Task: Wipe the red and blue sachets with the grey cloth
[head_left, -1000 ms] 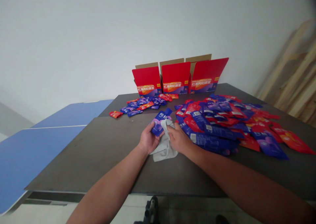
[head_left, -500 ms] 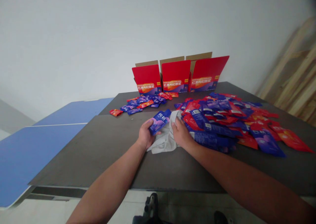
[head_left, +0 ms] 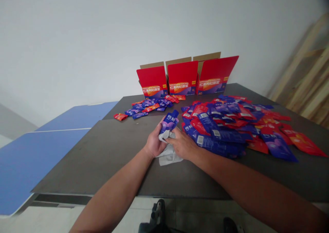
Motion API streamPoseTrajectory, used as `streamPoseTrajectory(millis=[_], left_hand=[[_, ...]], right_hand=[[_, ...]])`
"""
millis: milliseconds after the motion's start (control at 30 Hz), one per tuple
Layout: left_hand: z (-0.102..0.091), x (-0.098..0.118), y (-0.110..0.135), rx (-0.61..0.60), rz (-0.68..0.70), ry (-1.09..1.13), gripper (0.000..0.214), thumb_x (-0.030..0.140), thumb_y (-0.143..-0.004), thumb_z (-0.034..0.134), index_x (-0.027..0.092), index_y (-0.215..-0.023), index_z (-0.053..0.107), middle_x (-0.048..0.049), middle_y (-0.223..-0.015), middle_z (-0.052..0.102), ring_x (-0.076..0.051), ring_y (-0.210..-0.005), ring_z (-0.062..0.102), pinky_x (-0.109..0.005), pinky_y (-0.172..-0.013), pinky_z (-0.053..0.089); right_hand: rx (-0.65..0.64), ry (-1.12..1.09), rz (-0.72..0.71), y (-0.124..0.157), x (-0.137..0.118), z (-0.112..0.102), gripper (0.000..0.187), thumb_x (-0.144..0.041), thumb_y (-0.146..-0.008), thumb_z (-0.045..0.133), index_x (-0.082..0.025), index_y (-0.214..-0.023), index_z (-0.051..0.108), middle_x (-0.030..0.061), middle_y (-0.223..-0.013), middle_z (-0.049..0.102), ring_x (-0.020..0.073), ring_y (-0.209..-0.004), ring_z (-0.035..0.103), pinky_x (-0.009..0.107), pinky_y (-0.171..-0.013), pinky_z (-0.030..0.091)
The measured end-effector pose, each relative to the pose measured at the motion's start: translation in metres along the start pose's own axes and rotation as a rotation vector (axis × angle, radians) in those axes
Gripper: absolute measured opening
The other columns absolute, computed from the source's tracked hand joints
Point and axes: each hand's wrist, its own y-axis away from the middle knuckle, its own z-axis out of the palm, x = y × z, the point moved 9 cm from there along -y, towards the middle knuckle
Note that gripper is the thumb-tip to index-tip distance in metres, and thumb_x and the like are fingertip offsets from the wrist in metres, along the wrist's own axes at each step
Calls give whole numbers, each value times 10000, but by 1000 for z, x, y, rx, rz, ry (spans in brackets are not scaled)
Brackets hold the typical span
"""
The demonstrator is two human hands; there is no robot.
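Note:
My left hand (head_left: pixel 154 143) grips a blue-purple pouch (head_left: pixel 169 122) by its lower part, with the pouch standing tilted above the dark table (head_left: pixel 102 150). My right hand (head_left: pixel 182 145) is closed on a grey cloth (head_left: pixel 168 154) and presses it against the bottom of the pouch. The rest of the cloth hangs down onto the table between my two hands. A big heap of red and blue pouches (head_left: pixel 231 123) lies just right of my right hand.
A smaller scatter of pouches (head_left: pixel 149 108) lies at the far left of the table. Three open red cartons (head_left: pixel 183 78) stand along the back edge by the white wall. A blue table (head_left: pixel 38 147) adjoins on the left. Wooden slats (head_left: pixel 308 85) lean at the right.
The cloth has been gathered from beside the pouch to under its lower end. The pouch has been turned more upright, and both hands have closed in together.

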Motion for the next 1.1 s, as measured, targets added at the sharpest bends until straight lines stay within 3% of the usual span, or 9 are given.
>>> streamPoseTrajectory(millis=[233, 467, 733, 833, 933, 1100], left_hand=[[-6, -6, 0, -7, 7, -66, 396, 282, -905, 531, 171, -1283, 575, -84, -1078, 694, -202, -932, 667, -353, -905, 502], [-19, -3, -1, 56, 13, -163, 387, 313, -859, 571, 148, -1206, 621, -118, -1094, 687, -244, -971, 657, -376, -805, 558], [-22, 11, -2, 108, 99, -144, 404, 287, -832, 565, 125, -1197, 624, -132, -1120, 679, -277, -1015, 646, -415, -803, 563], [-23, 15, -4, 107, 86, 0, 425, 250, -841, 523, 176, -1255, 585, -102, -1197, 651, -257, -1066, 631, -421, -867, 536], [-14, 18, -4, 11, 63, 111, 460, 220, -822, 477, 221, -1273, 568, -80, -1224, 637, -235, -1066, 632, -414, -890, 517], [-8, 11, -1, -14, -24, 152, 422, 287, -792, 477, 135, -1156, 627, -122, -1098, 675, -272, -1018, 646, -430, -877, 514]], right_hand=[[188, -83, 201, 3, 25, -12, 455, -119, -880, 402, -201, -1309, 531, 136, -1192, 466, 237, -1025, 547, 367, -920, 475], [341, -179, 443, 10, 58, -14, 453, -171, -896, 384, -183, -1335, 495, 144, -1146, 486, 276, -1101, 531, 421, -974, 452], [501, -282, 502, 12, 75, -12, 521, -241, -929, 338, -169, -1445, 340, 171, -1363, 410, 298, -1339, 346, 488, -1078, 352], [486, -256, 440, 11, 65, -16, 494, -238, -933, 339, -159, -1419, 382, 172, -1310, 428, 291, -1298, 386, 468, -1058, 377], [323, -211, 239, 6, 38, -14, 446, -180, -909, 370, -179, -1337, 497, 135, -1153, 474, 250, -1124, 507, 401, -982, 445], [105, -146, 2, 6, 5, -8, 401, -142, -878, 443, -255, -1229, 600, 95, -1184, 482, 205, -962, 551, 347, -886, 483]])
